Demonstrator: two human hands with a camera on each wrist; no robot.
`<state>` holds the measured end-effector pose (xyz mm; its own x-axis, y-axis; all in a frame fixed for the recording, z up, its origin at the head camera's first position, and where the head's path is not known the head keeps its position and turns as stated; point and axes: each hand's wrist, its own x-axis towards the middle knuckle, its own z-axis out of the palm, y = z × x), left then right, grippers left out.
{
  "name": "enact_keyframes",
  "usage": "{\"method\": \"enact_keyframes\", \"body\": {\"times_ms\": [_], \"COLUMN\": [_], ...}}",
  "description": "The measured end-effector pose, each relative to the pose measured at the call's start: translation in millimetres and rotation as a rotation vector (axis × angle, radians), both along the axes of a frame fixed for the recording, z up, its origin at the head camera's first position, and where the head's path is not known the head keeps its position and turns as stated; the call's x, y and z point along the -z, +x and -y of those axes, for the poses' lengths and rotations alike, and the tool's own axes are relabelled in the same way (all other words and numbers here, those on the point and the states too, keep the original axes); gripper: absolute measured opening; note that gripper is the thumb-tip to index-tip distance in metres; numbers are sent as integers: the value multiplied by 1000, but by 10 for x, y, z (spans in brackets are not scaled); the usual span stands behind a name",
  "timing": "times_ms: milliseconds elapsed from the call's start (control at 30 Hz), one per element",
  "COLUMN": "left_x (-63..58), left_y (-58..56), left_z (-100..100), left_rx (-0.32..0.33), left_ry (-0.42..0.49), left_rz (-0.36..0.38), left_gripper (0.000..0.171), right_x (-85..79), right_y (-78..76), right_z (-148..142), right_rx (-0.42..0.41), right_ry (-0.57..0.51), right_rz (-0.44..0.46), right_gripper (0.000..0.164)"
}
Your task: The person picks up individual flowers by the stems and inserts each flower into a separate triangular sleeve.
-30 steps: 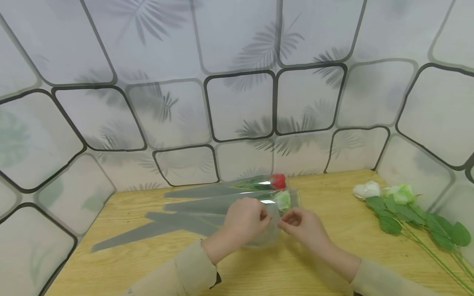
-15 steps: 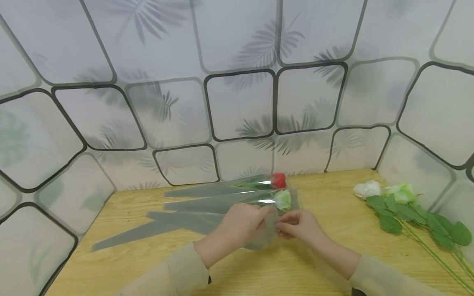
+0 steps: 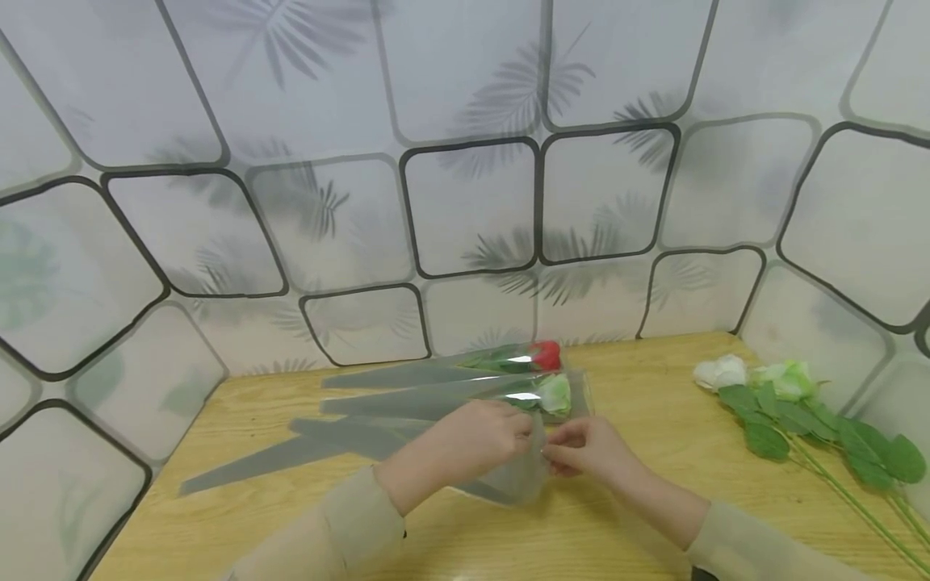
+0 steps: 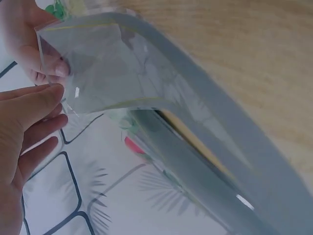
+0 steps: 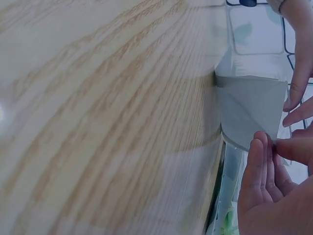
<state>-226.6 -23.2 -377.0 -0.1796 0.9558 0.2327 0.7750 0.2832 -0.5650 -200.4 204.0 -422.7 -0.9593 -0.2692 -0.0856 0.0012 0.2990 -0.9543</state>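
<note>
A see-through tapered flower sleeve [image 3: 526, 480] has its wide end raised off the table between both hands. My left hand [image 3: 465, 440] holds the sleeve's far edge; in the left wrist view its fingertips [image 4: 56, 93] meet at the film's corner. Opposite it, my right hand [image 3: 599, 456] pinches the mouth's edge between thumb and fingers, as the right wrist view shows at the sleeve's corner [image 5: 252, 115]. Just behind lie a sleeved pale green rose [image 3: 555, 394] and a sleeved red rose [image 3: 546, 355].
Loose at the right of the wooden table [image 3: 639, 387] lie a white rose [image 3: 719, 371] and a green-white rose [image 3: 785, 379] with long leafy stems. Another flat grey sleeve [image 3: 247, 468] points toward the left. A patterned cloth wall [image 3: 472, 210] encloses the back and sides.
My left hand has shifted slightly left and down, its fingers going from a raised fist to the film's edge. The sleeve's mouth has tilted and moved nearer. The right hand barely moved, fingers closer together.
</note>
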Motion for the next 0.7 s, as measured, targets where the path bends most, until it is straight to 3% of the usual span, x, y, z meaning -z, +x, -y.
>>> {"method": "enact_keyframes", "body": {"times_ms": [167,300,400,467,700], "left_x": [-120,-206,-241,-251,-262], "left_y": [22,35,40,37,-14], "left_z": [-61,-135,-189,-219,-277], "left_rx": [20,4,-33,-51,-33], "left_ry": [-141,-244,-272,-286,-318], "left_rz": [-20,51,152,178,166], "left_gripper": [19,25,28,28,16], "right_x": [6,2,-5,-13,1], "right_y": [-1,-2,-2,2,25], "right_z": [-20,-36,-41,-42,-40], "right_rx": [3,-2,-8,-7,-13], "right_ry": [25,40,57,73,163], "right_rz": [-26,-47,-70,-91,-199], "right_gripper": [21,20,19,17,15]}}
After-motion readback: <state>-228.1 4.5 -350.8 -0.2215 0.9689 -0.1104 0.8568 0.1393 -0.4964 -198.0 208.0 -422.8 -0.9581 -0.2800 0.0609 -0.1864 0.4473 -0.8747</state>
